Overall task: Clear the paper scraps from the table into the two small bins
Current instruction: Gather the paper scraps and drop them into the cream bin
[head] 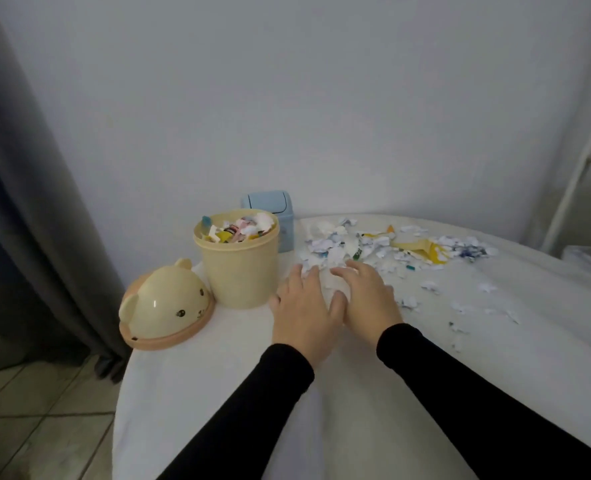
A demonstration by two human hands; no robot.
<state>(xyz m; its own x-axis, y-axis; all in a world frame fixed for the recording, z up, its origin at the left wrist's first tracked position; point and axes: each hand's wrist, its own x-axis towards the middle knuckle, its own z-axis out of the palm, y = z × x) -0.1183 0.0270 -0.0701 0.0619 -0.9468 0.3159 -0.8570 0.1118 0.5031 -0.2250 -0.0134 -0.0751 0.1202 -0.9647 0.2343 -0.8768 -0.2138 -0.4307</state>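
While both hands lie side by side on the white table (217,393), the left hand (304,306) and right hand (366,296) have loosely spread fingers resting flat on the near edge of the paper scraps (384,247), pinching nothing. Left of them stands the cream bin (238,271), heaped full, its bear lid (165,306) beside it. Behind it sits the blue bin (269,202).

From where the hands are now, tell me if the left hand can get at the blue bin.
Probably not directly. The blue bin stands at the back, mostly hidden behind the full cream bin, which sits between it and the left hand. The hand would likely have to go over or around the cream bin.
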